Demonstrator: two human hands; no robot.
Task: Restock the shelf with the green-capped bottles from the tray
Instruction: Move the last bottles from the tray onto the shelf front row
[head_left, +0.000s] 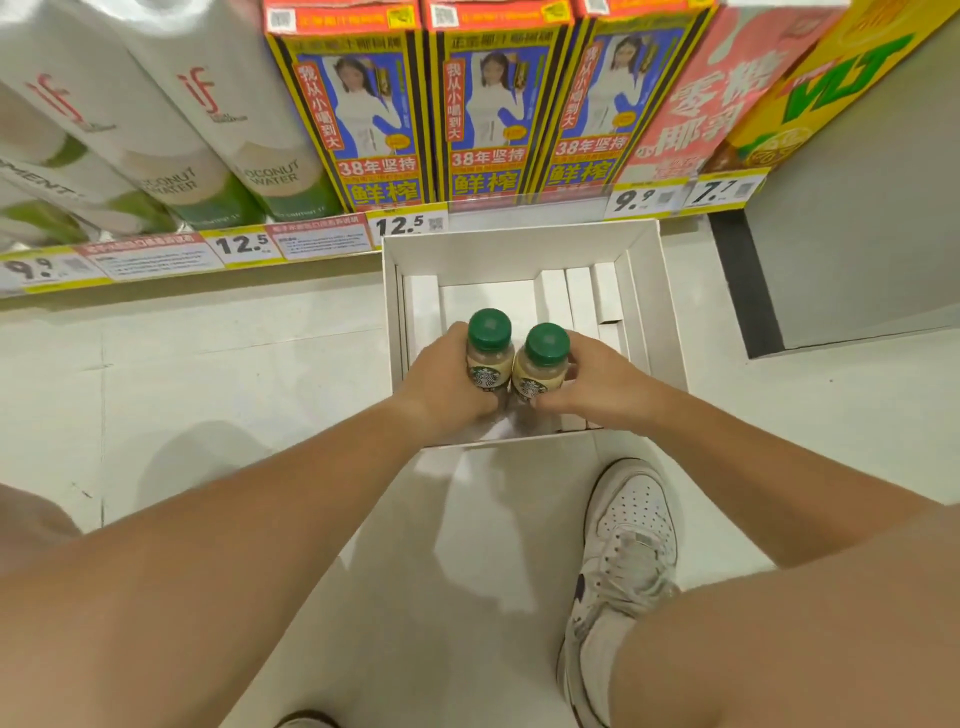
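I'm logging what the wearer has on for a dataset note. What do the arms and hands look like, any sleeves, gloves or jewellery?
Both forearms are bare as far as the frame shows: no sleeves in view. The left hand and right hand wear no gloves, and no watch, bracelet or ring is visible. There are no markings on them.

The only view comes from the person's head, wide-angled and tipped steeply down and forward, close above the white tray (670, 332) on the floor (208, 374), with both forearms reaching away from the lens and the shelf edge (311, 260) of cartons (501, 104) bowed across the top.
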